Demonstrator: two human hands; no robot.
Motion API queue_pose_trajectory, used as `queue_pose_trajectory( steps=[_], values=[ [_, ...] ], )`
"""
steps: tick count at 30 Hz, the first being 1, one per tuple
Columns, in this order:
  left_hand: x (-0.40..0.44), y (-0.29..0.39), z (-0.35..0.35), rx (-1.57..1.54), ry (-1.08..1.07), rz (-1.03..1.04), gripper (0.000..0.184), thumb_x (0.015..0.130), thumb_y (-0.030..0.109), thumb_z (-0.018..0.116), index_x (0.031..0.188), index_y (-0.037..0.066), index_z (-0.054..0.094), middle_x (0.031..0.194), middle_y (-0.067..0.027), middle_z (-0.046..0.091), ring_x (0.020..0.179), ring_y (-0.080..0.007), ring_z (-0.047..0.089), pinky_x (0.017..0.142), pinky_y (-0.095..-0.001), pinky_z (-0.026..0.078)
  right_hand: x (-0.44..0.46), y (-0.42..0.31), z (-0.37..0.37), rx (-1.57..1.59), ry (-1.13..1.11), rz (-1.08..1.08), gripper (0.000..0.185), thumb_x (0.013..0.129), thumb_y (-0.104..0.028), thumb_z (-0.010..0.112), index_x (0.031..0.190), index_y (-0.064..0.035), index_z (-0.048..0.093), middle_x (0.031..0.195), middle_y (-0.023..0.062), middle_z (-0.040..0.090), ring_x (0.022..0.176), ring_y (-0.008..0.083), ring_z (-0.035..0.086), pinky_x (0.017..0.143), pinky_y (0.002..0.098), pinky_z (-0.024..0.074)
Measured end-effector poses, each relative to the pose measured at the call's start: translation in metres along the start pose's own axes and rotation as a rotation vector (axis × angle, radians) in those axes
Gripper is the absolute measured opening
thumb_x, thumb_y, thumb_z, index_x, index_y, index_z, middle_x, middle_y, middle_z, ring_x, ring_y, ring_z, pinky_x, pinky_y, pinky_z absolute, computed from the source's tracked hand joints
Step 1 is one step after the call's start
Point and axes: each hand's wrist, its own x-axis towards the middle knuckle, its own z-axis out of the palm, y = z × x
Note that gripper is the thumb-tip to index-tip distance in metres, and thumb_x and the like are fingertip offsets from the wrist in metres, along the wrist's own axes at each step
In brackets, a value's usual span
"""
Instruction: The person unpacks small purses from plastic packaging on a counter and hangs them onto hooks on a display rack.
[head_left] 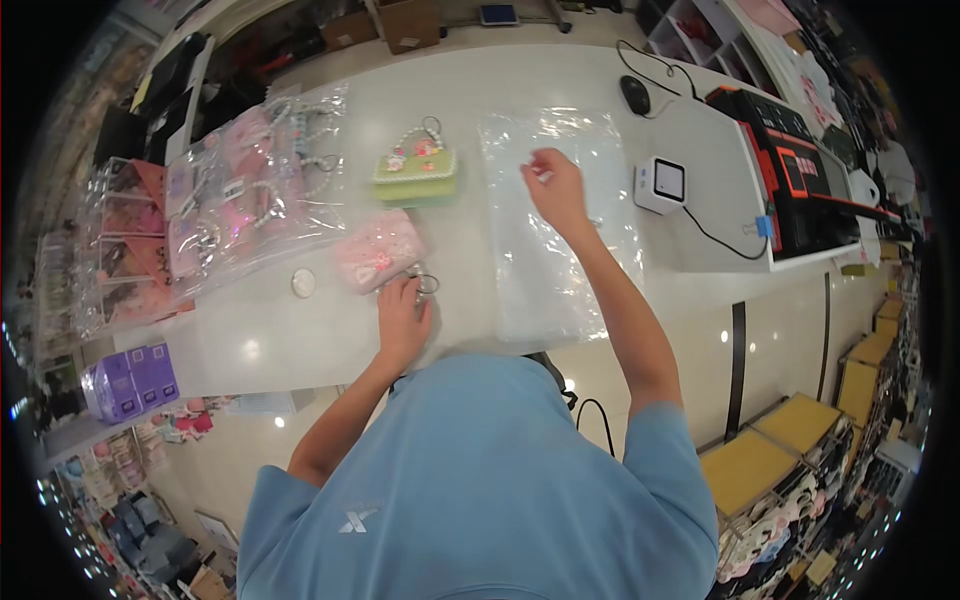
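Observation:
My left hand (403, 318) is at the lower edge of a fluffy pink purse (380, 252), its fingers closed over the beaded handle by a metal ring (428, 284). Just behind lies a green mini handbag (415, 178) with pearl trim, small pink charms and a beaded handle. To the right, a large clear plastic bag (530, 270) is spread flat on the white table (460, 85). Over its upper part is my right hand (557, 192), fingers curled in a pinch; a small whitish bit shows between them, too little to name.
Clear packaging with pink purses and bead strings (240, 190) covers the table's left side. A round white disc (302, 283) lies nearer me. Purple boxes (130, 382) stand at the left corner. To the right are a small square display device (662, 185), a mouse (634, 95) and a black-and-orange machine (800, 175).

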Motion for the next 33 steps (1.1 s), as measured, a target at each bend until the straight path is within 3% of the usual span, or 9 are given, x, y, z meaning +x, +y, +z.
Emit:
queue_pose_trajectory(
  steps=[5,10,15,17,19,23,26,30,33],
  values=[
    [0.000,-0.007,0.001,0.033,-0.091,-0.085,0.043,0.075,0.007,0.071,0.116,0.003,0.057,0.112,-0.0151,0.055,0.104,-0.0349,0.052,0.090,-0.0448,0.041,0.079,-0.008,0.118,-0.221,-0.344,0.118,0.039,0.077,-0.026,0.078,0.105,-0.0001,0.066,0.093,0.0165,0.071,0.088,0.0296,0.069,0.076,0.0384,0.0546],
    [0.008,-0.013,0.003,0.010,-0.067,-0.059,0.029,0.073,0.006,0.071,0.101,0.002,0.063,0.103,-0.0125,0.058,0.098,-0.0321,0.055,0.087,-0.0423,0.042,0.110,-0.008,0.174,-0.420,-0.452,0.161,0.048,0.071,-0.035,0.082,0.100,-0.0001,0.066,0.096,0.0186,0.071,0.095,0.0334,0.068,0.081,0.0419,0.0541],
    [0.018,-0.017,-0.004,-0.030,-0.076,-0.032,0.019,0.071,0.007,0.073,0.088,0.002,0.065,0.090,-0.0095,0.060,0.093,-0.0303,0.056,0.083,-0.0414,0.044,0.122,-0.016,0.175,-0.483,-0.587,0.199,0.053,0.065,-0.039,0.087,0.095,-0.0001,0.066,0.097,0.0177,0.071,0.095,0.0339,0.068,0.081,0.0420,0.0546],
    [0.028,-0.013,-0.015,-0.052,-0.051,-0.005,0.016,0.070,0.007,0.073,0.084,0.003,0.066,0.085,-0.0086,0.061,0.092,-0.0297,0.056,0.081,-0.0413,0.045,0.120,-0.018,0.167,-0.359,-0.486,0.181,0.052,0.061,-0.038,0.088,0.093,-0.0029,0.068,0.095,0.0159,0.071,0.090,0.0337,0.069,0.076,0.0420,0.0546],
    [0.037,-0.007,-0.029,-0.091,0.007,0.048,0.013,0.069,0.005,0.074,0.080,0.004,0.066,0.077,-0.0079,0.060,0.089,-0.0287,0.056,0.078,-0.0403,0.046,0.121,-0.035,0.147,-0.364,-0.559,0.175,0.044,0.065,-0.034,0.084,0.093,-0.0043,0.068,0.093,0.0160,0.071,0.089,0.0339,0.068,0.075,0.0423,0.0540],
    [0.050,0.001,-0.061,-0.084,0.063,0.100,0.014,0.070,0.004,0.074,0.081,0.003,0.066,0.073,-0.0086,0.058,0.083,-0.0284,0.056,0.074,-0.0394,0.046,0.111,-0.052,0.127,-0.186,-0.585,0.091,0.024,0.077,-0.021,0.069,0.094,-0.0057,0.070,0.088,0.0180,0.069,0.087,0.0346,0.067,0.076,0.0432,0.0521],
    [0.057,0.009,-0.083,-0.154,0.056,-0.007,0.013,0.074,0.003,0.073,0.084,0.000,0.065,0.073,-0.0102,0.058,0.073,-0.0265,0.056,0.067,-0.0348,0.046,0.097,-0.078,0.108,-0.127,-0.592,-0.021,0.022,0.080,-0.014,0.060,0.098,-0.0033,0.068,0.088,0.0176,0.069,0.087,0.0341,0.066,0.078,0.0422,0.0519],
    [0.056,0.017,-0.102,-0.275,0.122,-0.187,0.012,0.082,0.004,0.070,0.092,-0.001,0.068,0.079,-0.0105,0.062,0.064,-0.0213,0.058,0.059,-0.0312,0.047,0.082,-0.095,0.097,-0.092,-0.640,-0.095,0.025,0.081,-0.013,0.060,0.102,-0.0024,0.066,0.089,0.0172,0.069,0.088,0.0343,0.066,0.077,0.0428,0.0518],
    [0.048,0.017,-0.100,-0.376,0.151,-0.250,0.015,0.086,0.005,0.069,0.098,-0.003,0.068,0.079,-0.0094,0.062,0.063,-0.0156,0.056,0.057,-0.0279,0.046,0.068,-0.104,0.094,-0.016,-0.688,-0.137,0.031,0.081,-0.011,0.060,0.110,-0.0015,0.063,0.076,0.0147,0.064,0.073,0.0296,0.063,0.068,0.0410,0.0491]
  ],
)
